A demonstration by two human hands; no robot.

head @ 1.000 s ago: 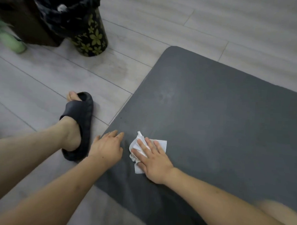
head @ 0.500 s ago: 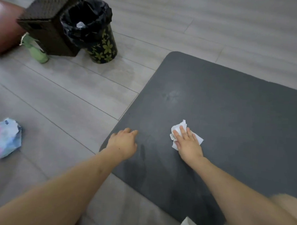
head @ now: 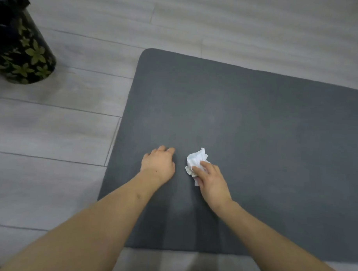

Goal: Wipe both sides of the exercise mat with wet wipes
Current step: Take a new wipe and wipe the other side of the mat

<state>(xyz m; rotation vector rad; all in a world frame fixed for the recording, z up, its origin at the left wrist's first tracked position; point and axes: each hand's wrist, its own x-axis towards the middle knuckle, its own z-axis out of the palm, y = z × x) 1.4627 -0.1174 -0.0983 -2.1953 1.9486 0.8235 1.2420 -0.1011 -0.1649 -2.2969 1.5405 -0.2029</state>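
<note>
Wiping of the upper face in progress: the right hand (head: 212,182) clamps a crumpled white wet wipe (head: 196,161) against the dark grey exercise mat (head: 255,126), which lies flat on the pale plank floor (head: 62,131); the left hand (head: 158,162) rests just beside it, fingers loosely bent on the mat and holding nothing. Darker, damp-looking streaks near the front edge suggest that strip is done — the far expanse looks dry and the underside is judged untouched; the mat is matte, finely textured, round-cornered, and a black bin (head: 20,54) with a green flower print stands well apart at upper left.
</note>
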